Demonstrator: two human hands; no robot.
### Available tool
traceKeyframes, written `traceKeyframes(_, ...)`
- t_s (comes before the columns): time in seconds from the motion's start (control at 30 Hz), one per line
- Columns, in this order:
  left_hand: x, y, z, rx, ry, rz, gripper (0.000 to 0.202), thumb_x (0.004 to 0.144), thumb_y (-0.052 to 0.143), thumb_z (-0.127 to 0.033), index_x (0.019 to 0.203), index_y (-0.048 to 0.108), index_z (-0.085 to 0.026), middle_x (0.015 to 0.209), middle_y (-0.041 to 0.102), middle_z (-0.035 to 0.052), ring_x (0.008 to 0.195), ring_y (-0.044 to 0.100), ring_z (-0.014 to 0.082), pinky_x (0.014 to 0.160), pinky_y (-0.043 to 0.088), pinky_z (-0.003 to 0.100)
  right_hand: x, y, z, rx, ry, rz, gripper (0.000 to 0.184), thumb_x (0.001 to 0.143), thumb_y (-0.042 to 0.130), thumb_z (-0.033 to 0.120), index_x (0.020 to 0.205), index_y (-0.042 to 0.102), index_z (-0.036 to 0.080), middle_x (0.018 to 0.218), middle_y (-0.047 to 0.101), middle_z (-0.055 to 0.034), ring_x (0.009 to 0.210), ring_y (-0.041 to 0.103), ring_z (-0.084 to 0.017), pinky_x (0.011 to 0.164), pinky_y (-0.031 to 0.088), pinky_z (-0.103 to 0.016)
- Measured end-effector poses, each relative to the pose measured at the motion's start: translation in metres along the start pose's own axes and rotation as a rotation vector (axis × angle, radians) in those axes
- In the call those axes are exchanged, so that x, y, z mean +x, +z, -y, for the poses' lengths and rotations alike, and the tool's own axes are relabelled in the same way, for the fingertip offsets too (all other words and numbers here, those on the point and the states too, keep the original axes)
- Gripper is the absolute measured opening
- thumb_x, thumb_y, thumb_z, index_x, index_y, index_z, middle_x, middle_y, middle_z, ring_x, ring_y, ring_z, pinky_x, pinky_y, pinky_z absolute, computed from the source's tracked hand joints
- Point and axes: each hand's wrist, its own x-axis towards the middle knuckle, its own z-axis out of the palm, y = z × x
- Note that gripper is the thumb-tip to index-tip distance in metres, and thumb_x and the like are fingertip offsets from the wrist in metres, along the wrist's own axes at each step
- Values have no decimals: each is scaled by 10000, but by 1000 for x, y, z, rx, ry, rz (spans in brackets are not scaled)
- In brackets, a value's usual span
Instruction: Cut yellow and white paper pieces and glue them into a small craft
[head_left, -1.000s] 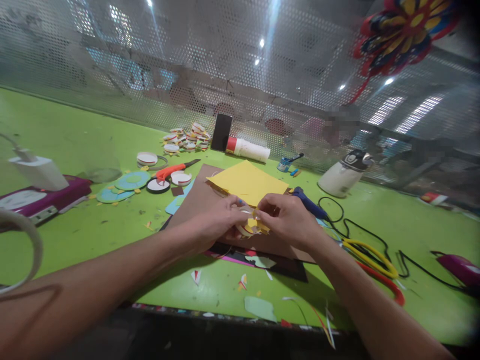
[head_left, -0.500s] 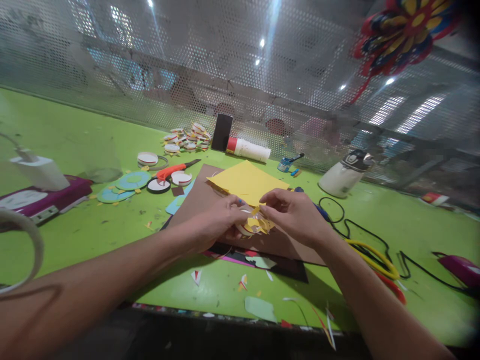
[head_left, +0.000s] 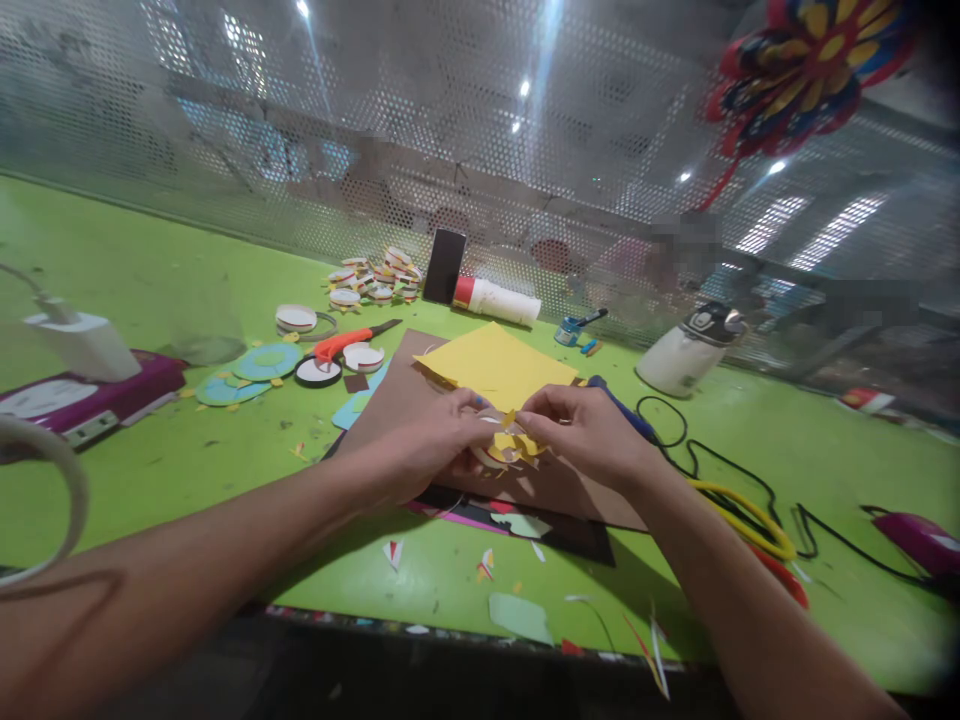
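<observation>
My left hand [head_left: 442, 440] is closed around the side of a small round white paper piece [head_left: 491, 455] with yellow paper tabs [head_left: 517, 445] on it. From the other side, my right hand [head_left: 589, 425] pinches at a small yellow tab on the same piece, thumb and forefinger together. The fingertips partly cover the piece. Both hands are over a brown sheet [head_left: 397, 400], just in front of a yellow paper sheet [head_left: 495, 365]. Dark and pink sheets [head_left: 592, 545] stick out from under the brown one.
Orange-handled scissors [head_left: 341, 345] and light-blue discs [head_left: 266, 362] lie on the left. At the back are several small round paper pieces [head_left: 382, 275], a phone [head_left: 445, 262], a white tube [head_left: 506, 302] and a blue jar [head_left: 568, 331]. Right: a white jug [head_left: 679, 355], cables [head_left: 724, 455].
My right fingers have shifted slightly at the yellow tab, and the tab now stands up a little more. My left hand keeps its hold on the round piece.
</observation>
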Motion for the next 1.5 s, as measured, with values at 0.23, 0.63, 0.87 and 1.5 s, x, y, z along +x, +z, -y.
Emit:
traceKeyframes(0.23,-3,2,-3,5,12,26,289,696,578,-180,970,490,-163,770,547,4,550,476,71,509,361,210,1,5,-6,74,-8,-13,186,760,615,325,717,648,146,655,654,-30,583,557,-140,539,435,-254)
traceKeyframes(0.63,-1,0,1,68,24,20,270,696,574,-210,946,479,-172,709,503,-29,520,430,65,485,324,211,1,10,-8,47,-57,-48,126,764,608,247,682,635,155,622,648,-23,579,565,-141,533,440,-245)
traceKeyframes(0.87,-2,2,-2,56,16,13,257,676,562,-178,918,475,-172,705,508,-24,526,442,70,502,342,216,0,11,-7,35,-71,-60,137,765,610,253,676,631,152,610,640,-20,565,559,-136,523,435,-240)
traceKeyframes(1.5,-2,2,-2,10,9,6,266,664,583,-179,914,491,-165,735,538,-4,547,453,72,524,357,222,-3,10,1,-142,-103,-145,122,764,592,181,650,625,153,610,640,-20,551,540,-124,521,403,-233)
